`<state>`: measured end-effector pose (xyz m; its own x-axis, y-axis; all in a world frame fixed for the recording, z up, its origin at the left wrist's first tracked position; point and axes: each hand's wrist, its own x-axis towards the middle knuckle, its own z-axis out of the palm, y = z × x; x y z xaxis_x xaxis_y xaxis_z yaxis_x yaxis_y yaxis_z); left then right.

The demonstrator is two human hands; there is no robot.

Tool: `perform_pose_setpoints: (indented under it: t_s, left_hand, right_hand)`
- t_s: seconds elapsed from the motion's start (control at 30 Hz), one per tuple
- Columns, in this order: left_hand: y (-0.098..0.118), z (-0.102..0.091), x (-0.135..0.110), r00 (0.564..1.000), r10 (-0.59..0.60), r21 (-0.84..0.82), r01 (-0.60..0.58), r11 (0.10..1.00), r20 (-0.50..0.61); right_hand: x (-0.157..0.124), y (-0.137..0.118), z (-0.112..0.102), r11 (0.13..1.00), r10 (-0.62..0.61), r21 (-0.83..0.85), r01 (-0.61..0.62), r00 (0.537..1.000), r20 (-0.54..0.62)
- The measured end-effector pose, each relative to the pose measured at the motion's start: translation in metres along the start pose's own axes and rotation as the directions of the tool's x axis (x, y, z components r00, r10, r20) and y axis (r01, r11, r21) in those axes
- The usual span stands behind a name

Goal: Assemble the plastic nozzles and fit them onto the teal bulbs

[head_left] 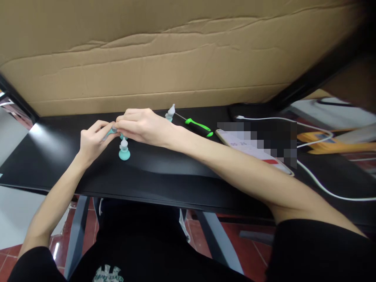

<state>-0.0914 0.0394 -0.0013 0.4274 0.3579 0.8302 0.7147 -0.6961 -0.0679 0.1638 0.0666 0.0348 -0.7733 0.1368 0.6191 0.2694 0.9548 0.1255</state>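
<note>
**Presently: both hands on one small teal part**

Black desk (182,164), cardboard backing. Right hand (141,127) and left hand (94,139) pinch a teal piece (113,132) between them, fingertips closed on it. Teal bottle (124,150) upright just below; screwdriver (198,127) lies right, apart.

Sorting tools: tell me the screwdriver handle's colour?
Black with bright green, on the screwdriver, head view.

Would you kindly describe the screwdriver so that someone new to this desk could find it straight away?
Start at the black desk in front of the cardboard sheet. Just beyond the right hand, towards the phone, lies the screwdriver, flat and slanted. Its bright green and black handle and thin metal shaft set it apart from the small teal pieces nearby.
</note>
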Motion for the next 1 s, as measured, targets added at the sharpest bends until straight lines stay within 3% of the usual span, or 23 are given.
perform_pose_setpoints:
  t_s: [0.17,0.3,0.47,0.57,0.63,0.73,0.8,0.87,1.0]
  left_hand:
    - [0.006,-0.003,0.008,0.996,-0.020,-0.130,0.008,0.992,-0.090]
    - [0.006,-0.004,0.010,0.976,-0.216,-0.203,0.219,0.955,0.034]
    - [-0.011,0.000,0.006,0.844,-0.500,-0.325,0.536,0.779,0.193]
    - [-0.018,0.004,0.003,0.760,-0.582,-0.390,0.649,0.654,0.290]
    - [-0.019,0.006,0.002,0.714,-0.598,-0.446,0.698,0.561,0.365]
    - [-0.017,0.011,0.001,0.674,-0.567,-0.541,0.730,0.417,0.473]
    - [-0.014,0.014,-0.001,0.651,-0.530,-0.565,0.751,0.342,0.543]
    - [-0.012,0.016,-0.002,0.630,-0.508,-0.560,0.769,0.307,0.587]
    - [-0.012,0.015,-0.002,0.609,-0.494,-0.546,0.788,0.286,0.621]
  right_hand:
    - [0.006,0.001,-0.006,0.994,0.070,0.092,-0.065,0.996,-0.050]
    - [0.010,0.003,-0.020,0.976,0.203,0.094,-0.198,0.978,-0.050]
    - [0.011,0.035,-0.034,0.911,0.411,0.027,-0.410,0.910,-0.049]
    - [0.024,0.054,-0.032,0.863,0.502,0.017,-0.505,0.862,0.070]
    - [0.039,0.057,-0.026,0.811,0.575,-0.038,-0.583,0.786,0.227]
    - [0.067,0.053,-0.011,0.695,0.700,-0.257,-0.672,0.548,0.459]
    - [0.081,0.048,-0.001,0.640,0.745,-0.360,-0.679,0.432,0.509]
    - [0.091,0.045,0.006,0.630,0.743,-0.398,-0.667,0.368,0.559]
    - [0.100,0.046,0.011,0.646,0.706,-0.414,-0.641,0.297,0.643]
